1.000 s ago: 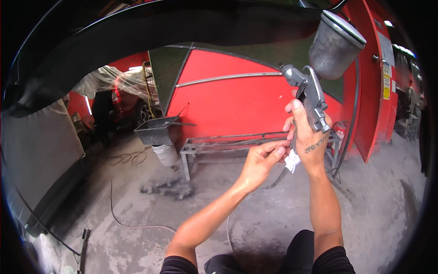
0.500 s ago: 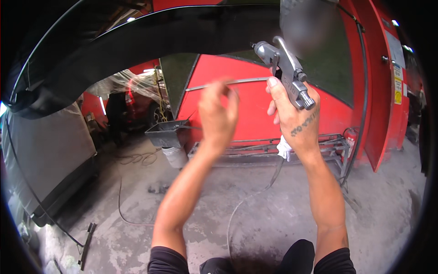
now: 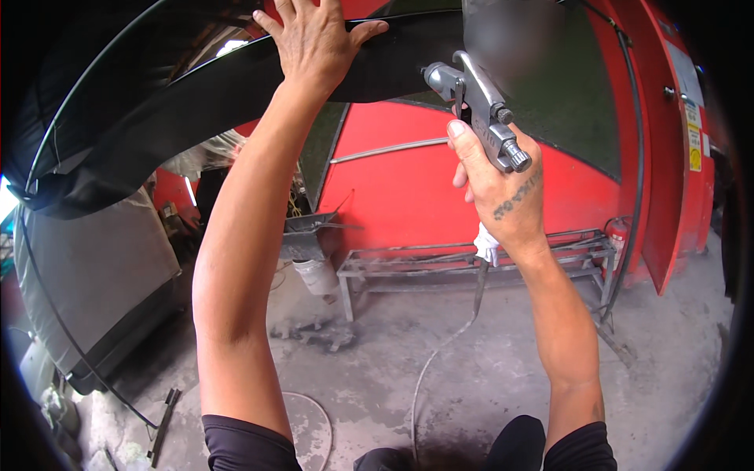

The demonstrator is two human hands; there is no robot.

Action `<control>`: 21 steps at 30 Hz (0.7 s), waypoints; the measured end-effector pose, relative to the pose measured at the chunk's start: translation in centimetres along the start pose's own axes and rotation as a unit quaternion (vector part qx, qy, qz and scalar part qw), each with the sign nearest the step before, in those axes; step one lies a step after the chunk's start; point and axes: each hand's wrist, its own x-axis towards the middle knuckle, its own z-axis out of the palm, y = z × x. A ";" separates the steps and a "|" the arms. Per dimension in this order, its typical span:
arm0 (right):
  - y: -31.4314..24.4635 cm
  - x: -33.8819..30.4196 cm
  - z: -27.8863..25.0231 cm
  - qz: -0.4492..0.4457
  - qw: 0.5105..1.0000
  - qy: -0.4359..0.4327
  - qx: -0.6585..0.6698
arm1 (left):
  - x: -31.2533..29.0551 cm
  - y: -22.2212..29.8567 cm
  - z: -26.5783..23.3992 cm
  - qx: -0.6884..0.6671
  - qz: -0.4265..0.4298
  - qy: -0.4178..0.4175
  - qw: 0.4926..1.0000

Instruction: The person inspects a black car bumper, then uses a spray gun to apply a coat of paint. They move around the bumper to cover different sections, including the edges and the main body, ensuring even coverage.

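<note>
My right hand is wrapped round a metal spray gun, thumb along its side, nozzle toward the upper left. Below the grip a white cloth hangs around the top of a grey hose, which runs down to the floor. A blurred grey shape above the gun cannot be made out. My left hand is raised with fingers spread, in front of a long curved black panel. Some of its fingertips are cut off by the upper edge. Whether it touches the panel, I cannot tell.
Behind stands a red and dark green wall with a low metal rack before it. A black bin sits over a white bucket. At left is a grey covered form; at right, a fire extinguisher.
My left hand has risen up and left from in front of the red wall to the black panel, its fingers spreading. My right hand keeps the spray gun, shifted slightly left and up.
</note>
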 end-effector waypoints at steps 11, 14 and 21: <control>0.0 -0.3 -0.7 -0.025 0.999 -0.003 0.027 | -0.1 -2.2 -2.3 -0.026 0.006 -0.047 0.999; -0.2 -0.4 -0.4 -0.023 0.999 -0.001 0.030 | 0.1 -0.4 -1.6 -0.045 0.010 -0.046 0.998; -0.3 -0.5 -1.2 -0.020 1.000 -0.001 0.009 | 0.4 -1.3 -2.5 -0.028 -0.003 -0.063 0.998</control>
